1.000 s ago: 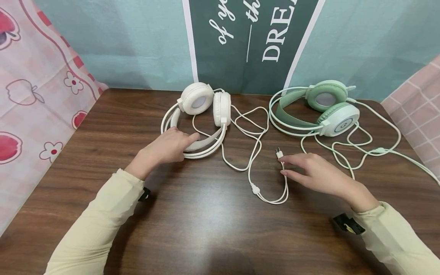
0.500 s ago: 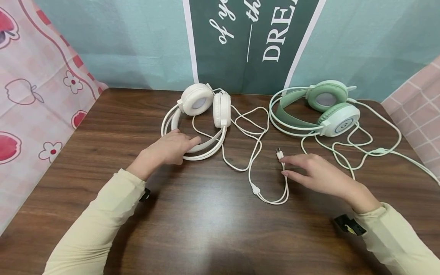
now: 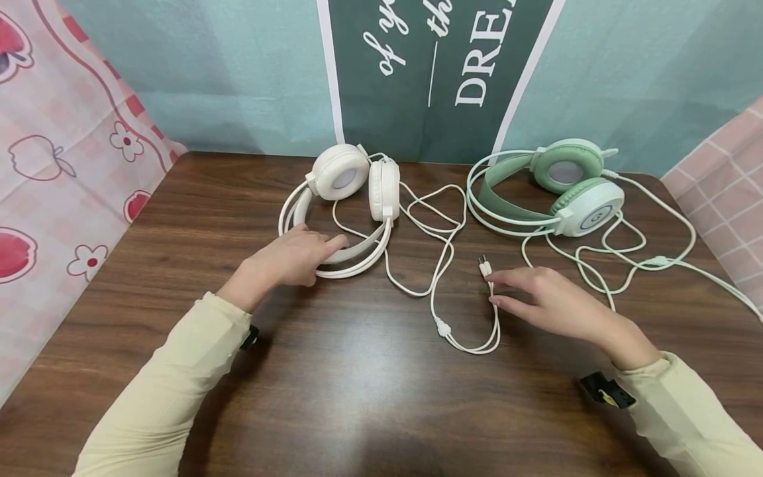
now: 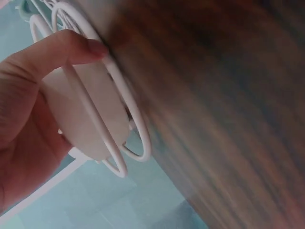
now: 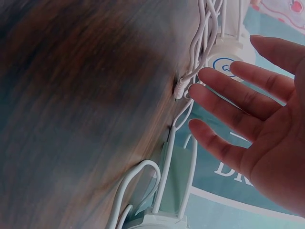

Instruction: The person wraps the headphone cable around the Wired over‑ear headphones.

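My left hand (image 3: 292, 257) grips the headband of the white headphones (image 3: 342, 173), which lie on the table with both ear cups away from me. Seen from the left wrist, the thumb bends over the two thin outer hoops (image 4: 90, 112); the other fingertips are hidden behind the band. My right hand (image 3: 551, 301) hovers beside the white two-prong-looking plug end (image 3: 485, 268) of the cable, its fingers extended. In the right wrist view those fingers (image 5: 228, 90) spread loosely and hold nothing; the cable end (image 5: 180, 90) lies just beyond the fingertips.
Mint-green headphones (image 3: 587, 215) lie at the back right, their coiled cable (image 3: 626, 262) running off the right edge. The white cable (image 3: 441, 265) loops between the two headsets. Behind the wooden table (image 3: 357, 411) hangs a blue-green cloth (image 3: 238, 86) with lettering.
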`<action>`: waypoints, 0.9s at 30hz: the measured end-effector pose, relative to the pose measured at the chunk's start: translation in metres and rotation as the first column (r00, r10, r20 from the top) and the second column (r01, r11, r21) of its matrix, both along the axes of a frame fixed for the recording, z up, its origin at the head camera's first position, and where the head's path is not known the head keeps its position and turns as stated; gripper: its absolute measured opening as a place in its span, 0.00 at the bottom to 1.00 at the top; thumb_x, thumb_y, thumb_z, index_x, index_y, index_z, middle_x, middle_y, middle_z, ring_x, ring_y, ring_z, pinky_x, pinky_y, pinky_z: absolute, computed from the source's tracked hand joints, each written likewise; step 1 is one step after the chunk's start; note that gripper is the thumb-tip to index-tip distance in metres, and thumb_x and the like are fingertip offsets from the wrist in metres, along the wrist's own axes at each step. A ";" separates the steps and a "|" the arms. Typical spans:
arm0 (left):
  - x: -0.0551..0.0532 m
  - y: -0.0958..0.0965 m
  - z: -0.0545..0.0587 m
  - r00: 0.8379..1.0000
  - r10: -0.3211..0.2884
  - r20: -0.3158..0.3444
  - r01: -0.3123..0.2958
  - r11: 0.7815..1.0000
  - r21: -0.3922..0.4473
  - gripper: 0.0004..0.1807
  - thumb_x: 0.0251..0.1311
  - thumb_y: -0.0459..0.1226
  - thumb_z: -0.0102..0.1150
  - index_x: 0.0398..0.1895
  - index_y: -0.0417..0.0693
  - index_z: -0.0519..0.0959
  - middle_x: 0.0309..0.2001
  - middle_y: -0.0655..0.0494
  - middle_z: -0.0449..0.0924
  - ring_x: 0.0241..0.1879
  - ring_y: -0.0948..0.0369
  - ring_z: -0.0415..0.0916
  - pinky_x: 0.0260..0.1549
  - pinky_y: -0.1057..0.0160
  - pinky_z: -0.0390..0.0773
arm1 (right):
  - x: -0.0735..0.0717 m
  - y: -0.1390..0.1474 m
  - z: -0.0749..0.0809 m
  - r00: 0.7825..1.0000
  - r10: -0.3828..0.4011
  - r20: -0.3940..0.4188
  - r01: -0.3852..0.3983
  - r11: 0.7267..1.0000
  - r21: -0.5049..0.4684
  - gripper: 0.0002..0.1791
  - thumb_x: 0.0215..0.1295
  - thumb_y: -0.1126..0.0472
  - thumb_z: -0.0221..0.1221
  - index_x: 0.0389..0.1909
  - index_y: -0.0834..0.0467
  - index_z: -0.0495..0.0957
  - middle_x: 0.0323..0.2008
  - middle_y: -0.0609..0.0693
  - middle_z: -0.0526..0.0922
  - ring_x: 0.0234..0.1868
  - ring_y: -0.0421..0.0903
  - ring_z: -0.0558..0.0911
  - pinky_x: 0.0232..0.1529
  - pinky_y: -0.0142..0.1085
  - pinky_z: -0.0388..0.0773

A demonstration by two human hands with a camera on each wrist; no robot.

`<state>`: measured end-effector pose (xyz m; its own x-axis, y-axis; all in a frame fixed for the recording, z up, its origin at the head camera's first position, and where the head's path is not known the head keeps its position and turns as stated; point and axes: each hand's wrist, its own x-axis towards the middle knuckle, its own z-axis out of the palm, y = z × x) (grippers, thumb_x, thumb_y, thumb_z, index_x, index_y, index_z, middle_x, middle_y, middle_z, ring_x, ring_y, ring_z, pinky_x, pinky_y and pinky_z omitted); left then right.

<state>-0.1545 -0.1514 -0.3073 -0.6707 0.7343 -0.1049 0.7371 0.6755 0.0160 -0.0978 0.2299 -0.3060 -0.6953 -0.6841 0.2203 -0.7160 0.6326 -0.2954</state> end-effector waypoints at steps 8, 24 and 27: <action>0.000 0.003 -0.004 0.999 -0.029 -0.035 0.029 1.000 0.002 0.26 0.31 0.24 0.63 0.37 0.46 0.65 0.22 0.55 0.71 0.32 0.52 0.75 0.36 0.54 0.66 | 0.000 0.000 0.000 1.000 0.006 -0.006 -0.006 1.000 -0.005 0.16 0.51 0.65 0.63 0.43 0.64 0.79 0.38 0.51 0.83 0.39 0.45 0.81 0.40 0.40 0.75; 0.003 -0.002 0.006 0.998 -0.002 -0.058 0.004 1.000 0.025 0.14 0.36 0.20 0.52 0.20 0.48 0.69 0.16 0.57 0.68 0.17 0.55 0.71 0.15 0.56 0.66 | 0.001 0.002 0.002 1.000 0.008 0.008 -0.008 1.000 -0.011 0.16 0.51 0.65 0.63 0.44 0.63 0.79 0.37 0.50 0.83 0.38 0.44 0.81 0.39 0.41 0.75; 0.004 -0.002 0.008 0.999 0.006 -0.039 -0.006 1.000 0.021 0.14 0.35 0.21 0.53 0.18 0.50 0.67 0.16 0.58 0.67 0.18 0.56 0.69 0.19 0.56 0.67 | 0.002 0.003 0.001 1.000 0.009 -0.003 -0.009 1.000 -0.019 0.17 0.50 0.65 0.64 0.43 0.62 0.79 0.37 0.49 0.83 0.38 0.44 0.81 0.39 0.41 0.75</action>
<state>-0.1503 -0.1538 -0.2988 -0.6783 0.7320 -0.0636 0.7334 0.6798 0.0014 -0.0959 0.2332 -0.3046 -0.6888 -0.6859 0.2348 -0.7222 0.6207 -0.3052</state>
